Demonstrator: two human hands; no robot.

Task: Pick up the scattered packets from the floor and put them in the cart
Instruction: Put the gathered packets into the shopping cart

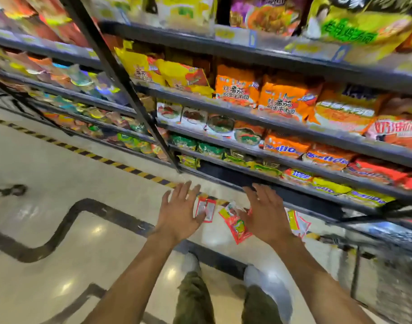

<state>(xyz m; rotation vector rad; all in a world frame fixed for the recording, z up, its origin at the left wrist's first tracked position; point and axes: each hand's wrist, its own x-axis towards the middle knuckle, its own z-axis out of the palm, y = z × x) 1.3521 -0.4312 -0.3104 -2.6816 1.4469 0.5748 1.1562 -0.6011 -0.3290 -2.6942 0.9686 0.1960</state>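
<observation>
Packets on the floor look flat, red-edged, yellow and white inside.

Glossy polished floor, shiny plastic packets — dark metal shelves

We see three small packets lying flat on the floor at lower centre, side by side: red-and-white packet, red-and-yellow packet and, furthest right, yellow-and-white packet.

Stocked black shelves, glossy cream floor, yellow-black hazard stripe
</observation>
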